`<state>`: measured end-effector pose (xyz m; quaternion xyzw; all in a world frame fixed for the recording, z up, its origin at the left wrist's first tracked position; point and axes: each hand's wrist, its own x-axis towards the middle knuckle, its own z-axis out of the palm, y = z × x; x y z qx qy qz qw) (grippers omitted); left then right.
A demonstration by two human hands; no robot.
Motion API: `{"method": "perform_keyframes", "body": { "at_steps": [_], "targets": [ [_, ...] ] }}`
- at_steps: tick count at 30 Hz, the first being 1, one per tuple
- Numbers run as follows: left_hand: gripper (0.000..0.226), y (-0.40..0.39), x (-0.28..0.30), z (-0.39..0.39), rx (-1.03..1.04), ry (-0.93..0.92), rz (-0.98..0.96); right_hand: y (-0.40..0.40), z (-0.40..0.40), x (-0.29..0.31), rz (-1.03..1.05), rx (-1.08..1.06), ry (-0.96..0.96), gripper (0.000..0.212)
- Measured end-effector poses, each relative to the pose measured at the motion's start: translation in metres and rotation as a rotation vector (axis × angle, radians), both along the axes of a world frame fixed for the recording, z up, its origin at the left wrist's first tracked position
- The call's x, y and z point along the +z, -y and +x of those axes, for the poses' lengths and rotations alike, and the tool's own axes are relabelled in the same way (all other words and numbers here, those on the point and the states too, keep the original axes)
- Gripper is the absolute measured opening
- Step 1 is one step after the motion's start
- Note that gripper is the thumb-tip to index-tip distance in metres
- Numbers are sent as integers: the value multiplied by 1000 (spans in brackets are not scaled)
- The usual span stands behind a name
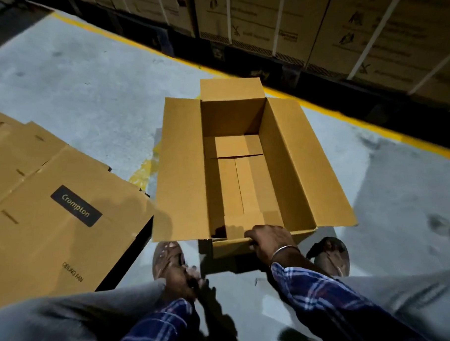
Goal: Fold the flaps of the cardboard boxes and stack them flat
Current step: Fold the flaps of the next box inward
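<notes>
An open cardboard box (pixel 234 170) of plain, matte brown corrugated board stands upright on the rough grey concrete floor (pixel 86 86), in the middle of the view just short of a painted yellow line (pixel 371 124). It is a long rectangle; its far and two side flaps stand splayed outward, and its bottom is closed by overlapping inner flaps with a seam down the middle. The right hand (pixel 269 239), a thin metal bangle at its wrist, curls its fingers over the near flap edge and grips it. The left hand (pixel 181 278) hangs low by the left knee, blurred; whether it is spread or curled cannot be told. To the left lies a stack of flattened boxes (pixel 52 203), smooth-faced with a dark "Crompton" label. Strapped cartons (pixel 315 24) line the far side.
</notes>
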<state>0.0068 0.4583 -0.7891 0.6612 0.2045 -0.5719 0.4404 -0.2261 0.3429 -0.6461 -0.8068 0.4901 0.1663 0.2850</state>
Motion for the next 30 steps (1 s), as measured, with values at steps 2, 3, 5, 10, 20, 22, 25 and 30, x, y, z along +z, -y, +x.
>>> {"method": "perform_keyframes", "body": {
  "at_steps": [2, 3, 5, 10, 20, 22, 25, 30],
  "targets": [
    [55, 4, 4, -31, -10, -127, 16, 8, 5, 13, -14, -17, 73, 19],
    [61, 8, 19, -49, 17, -197, -1, 11, 8, 20, -16, -26, 108, 19],
    [66, 21, 32, -74, 66, -215, -30, 17, 12, 32, 8, -51, 168, 19],
    [68, 61, 71, -88, 222, -203, -241, 29, 17, 54, 23, -127, 342, 21],
    [88, 102, 188, -47, 203, 156, -573, 54, 25, 106, 189, -480, 941, 17],
    [72, 110, 221, -40, 116, 328, -707, 60, 20, 115, 248, -542, 1110, 18],
    [71, 116, 263, -27, -42, 654, -765, 69, 16, 125, 303, -683, 1284, 42],
    [82, 121, 303, -23, -393, 1175, -747, 79, 9, 124, 402, -736, 1481, 65]
  ]
}}
